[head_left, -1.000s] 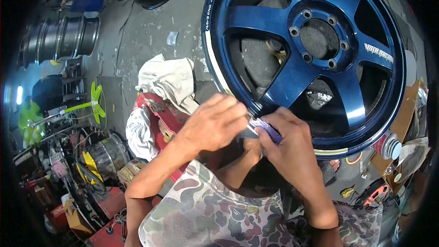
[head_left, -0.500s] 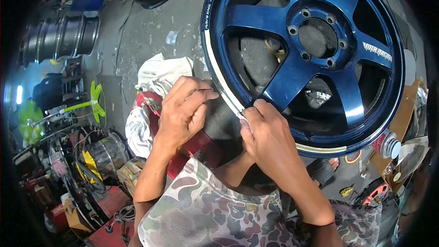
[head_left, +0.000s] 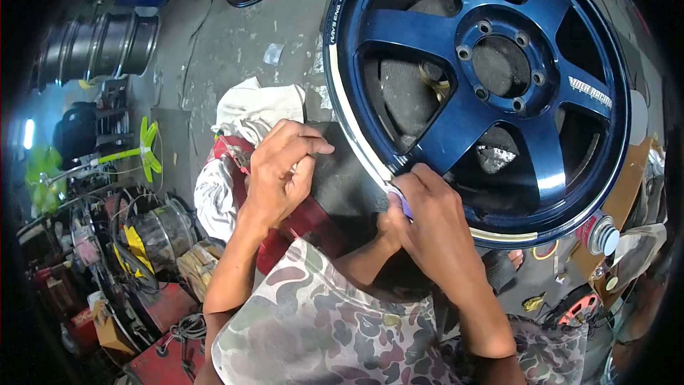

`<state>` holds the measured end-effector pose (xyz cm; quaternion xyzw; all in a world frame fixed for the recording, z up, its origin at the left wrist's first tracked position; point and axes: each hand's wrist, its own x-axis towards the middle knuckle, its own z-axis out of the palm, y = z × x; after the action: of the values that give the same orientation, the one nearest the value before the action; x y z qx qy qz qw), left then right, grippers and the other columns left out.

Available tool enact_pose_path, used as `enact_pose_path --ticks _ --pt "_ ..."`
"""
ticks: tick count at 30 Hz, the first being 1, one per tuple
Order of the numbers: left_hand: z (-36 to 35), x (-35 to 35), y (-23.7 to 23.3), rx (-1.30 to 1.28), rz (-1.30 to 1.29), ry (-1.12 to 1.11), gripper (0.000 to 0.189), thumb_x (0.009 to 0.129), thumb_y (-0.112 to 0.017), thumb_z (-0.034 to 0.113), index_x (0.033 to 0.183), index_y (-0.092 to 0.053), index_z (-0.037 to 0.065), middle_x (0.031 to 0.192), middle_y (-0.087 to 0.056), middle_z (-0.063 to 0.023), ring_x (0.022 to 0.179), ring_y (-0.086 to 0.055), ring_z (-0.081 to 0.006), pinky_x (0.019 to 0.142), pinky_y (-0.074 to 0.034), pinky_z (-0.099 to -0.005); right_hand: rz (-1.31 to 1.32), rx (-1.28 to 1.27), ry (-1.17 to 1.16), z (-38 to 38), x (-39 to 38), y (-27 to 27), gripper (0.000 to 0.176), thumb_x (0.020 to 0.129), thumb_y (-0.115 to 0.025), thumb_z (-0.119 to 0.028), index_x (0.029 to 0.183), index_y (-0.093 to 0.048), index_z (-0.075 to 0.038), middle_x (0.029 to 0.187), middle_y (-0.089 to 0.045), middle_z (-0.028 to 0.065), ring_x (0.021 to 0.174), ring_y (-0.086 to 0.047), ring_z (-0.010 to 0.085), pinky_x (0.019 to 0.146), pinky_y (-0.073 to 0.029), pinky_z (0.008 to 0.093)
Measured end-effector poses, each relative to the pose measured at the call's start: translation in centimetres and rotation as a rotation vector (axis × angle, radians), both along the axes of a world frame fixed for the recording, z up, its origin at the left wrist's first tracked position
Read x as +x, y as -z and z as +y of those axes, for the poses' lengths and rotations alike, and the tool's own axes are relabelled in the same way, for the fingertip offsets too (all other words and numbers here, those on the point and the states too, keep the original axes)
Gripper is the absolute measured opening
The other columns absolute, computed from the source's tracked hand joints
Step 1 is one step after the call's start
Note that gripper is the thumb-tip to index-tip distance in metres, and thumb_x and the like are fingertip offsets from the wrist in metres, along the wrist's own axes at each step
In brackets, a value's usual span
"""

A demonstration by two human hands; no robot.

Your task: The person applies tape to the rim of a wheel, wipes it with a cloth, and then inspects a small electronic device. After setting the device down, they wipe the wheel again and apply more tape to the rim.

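My right hand (head_left: 433,215) is closed on a small purple-and-white piece (head_left: 403,203), its fingertips right at the lower left rim of a blue wheel (head_left: 456,132). A pale strip (head_left: 354,128) follows the rim's outer edge on the left, and a similar strip (head_left: 502,236) shows at the bottom. My left hand (head_left: 283,171) is raised to the left of the rim, apart from it. Its fingers are bent with the thumb close beneath them, and I cannot tell what they pinch. Below my right hand, a bare limb (head_left: 365,264) shows above the camouflage shirt (head_left: 335,314).
White cloths (head_left: 260,103) lie over a red object (head_left: 306,228) beside my left arm. More wheels (head_left: 103,44) stand at the upper left, near a green fan (head_left: 147,150). To the right are a can (head_left: 597,234) with a pale cap and cardboard (head_left: 630,185).
My right hand has moved slightly right and down, with more of the purple piece showing. The wheel has shifted slightly right in view; my left hand keeps nearly the same pose.
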<state>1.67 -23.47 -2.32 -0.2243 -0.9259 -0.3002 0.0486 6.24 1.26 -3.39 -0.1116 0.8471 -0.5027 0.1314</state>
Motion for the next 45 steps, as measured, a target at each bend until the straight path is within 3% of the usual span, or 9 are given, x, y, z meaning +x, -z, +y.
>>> enact_pose_path --ticks 9,12,14,18,25,27,33,41,45 --pt "-0.5 1.7 1.5 0.044 -0.2 -0.018 0.022 0.079 -0.057 -0.01 0.089 -0.074 -0.001 0.087 -0.067 -0.0137 0.081 -0.066 -0.0279 0.072 -0.052 -0.0363 0.013 -0.047 0.018 0.3 0.2 0.2 0.012 0.089 -0.068 0.0 0.095 -0.06 0.005 0.092 -0.058 0.0238 0.089 -0.063 0.045 0.078 -0.05 0.052" --pt "-0.4 2.7 3.1 0.01 -0.422 0.007 0.019 0.079 -0.059 -0.009 0.088 -0.072 0.0 0.084 -0.064 -0.0127 0.081 -0.066 -0.0287 0.07 -0.051 -0.0378 0.066 -0.05 0.011 -1.1 -1.0 0.8 0.013 0.088 -0.068 0.0 0.097 -0.061 0.005 0.092 -0.058 0.0235 0.089 -0.063 0.0453 0.078 -0.051 0.0527" --pt "-0.4 3.8 4.9 -0.059 -0.529 0.176 0.013 0.08 -0.061 -0.006 0.083 -0.071 0.001 0.085 -0.066 -0.0162 0.079 -0.066 -0.0344 0.072 -0.055 -0.0427 0.095 -0.052 0.011 -0.9 -0.9 0.9 0.012 0.088 -0.068 0.0 0.096 -0.061 0.005 0.092 -0.058 0.0234 0.088 -0.063 0.0455 0.077 -0.05 0.0533" --pt "-0.1 5.3 5.1 -0.146 -0.621 0.094 0.006 0.08 -0.064 -0.002 0.078 -0.068 0.002 0.08 -0.065 -0.0148 0.081 -0.068 -0.0372 0.069 -0.055 -0.0459 -0.014 -0.037 0.021 0.3 0.1 0.4 0.01 0.089 -0.068 0.0 0.093 -0.06 0.005 0.092 -0.059 0.0236 0.086 -0.063 0.0459 0.077 -0.05 0.0534" --pt "-1.1 6.5 7.7 0.026 -0.42 0.132 0.01 0.084 -0.063 -0.002 0.087 -0.071 0.003 0.088 -0.066 -0.0149 0.086 -0.069 -0.0384 0.074 -0.055 -0.045 -0.014 -0.057 0.013 0.3 -0.2 0.4 0.014 0.088 -0.07 -0.001 0.098 -0.063 0.006 0.092 -0.061 0.0239 0.086 -0.064 0.0467 0.076 -0.05 0.0528" --pt "-1.0 5.5 6.2 -0.125 -0.626 0.145 0.01 0.083 -0.063 -0.003 0.087 -0.071 0.003 0.088 -0.066 -0.0151 0.087 -0.068 -0.039 0.076 -0.055 -0.0456 -0.031 -0.072 0.035 0.5 -0.1 0.4 0.011 0.089 -0.069 -0.002 0.095 -0.063 0.005 0.092 -0.06 0.0243 0.084 -0.064 0.0478 0.075 -0.05 0.0537" --pt "-1.3 6.0 7.6 -0.015 -0.453 0.2 0.004 0.083 -0.065 -0.001 0.08 -0.068 0.001 0.083 -0.066 -0.016 0.083 -0.068 -0.0388 0.073 -0.055 -0.0465 0.014 -0.075 0.049 -0.8 -0.7 0.5 0.01 0.09 -0.068 -0.001 0.095 -0.062 0.006 0.093 -0.061 0.0249 0.085 -0.064 0.0482 0.075 -0.051 0.0532" --pt "-0.3 5.3 5.4 -0.019 -0.51 0.177 0.006 0.083 -0.066 -0.004 0.082 -0.07 0.001 0.081 -0.067 -0.0163 0.087 -0.069 -0.04 0.077 -0.055 -0.0483 0.087 -0.026 0.067 -3.2 -2.7 1.0 0.012 0.09 -0.068 -0.004 0.091 -0.061 0.006 0.092 -0.061 0.0262 0.085 -0.066 0.0473 0.076 -0.053 0.0536" --pt "-0.9 5.0 5.0 -0.11 -0.632 0.114 0.005 0.084 -0.067 -0.003 0.084 -0.07 0.002 0.079 -0.069 -0.0172 0.096 -0.07 -0.0409 0.088 -0.057 -0.0471 -0.014 -0.021 0.069 -1.6 -1.1 0.2 0.011 0.09 -0.067 -0.003 0.089 -0.061 0.006 0.093 -0.062 0.0256 0.085 -0.066 0.0475 0.076 -0.054 0.053"
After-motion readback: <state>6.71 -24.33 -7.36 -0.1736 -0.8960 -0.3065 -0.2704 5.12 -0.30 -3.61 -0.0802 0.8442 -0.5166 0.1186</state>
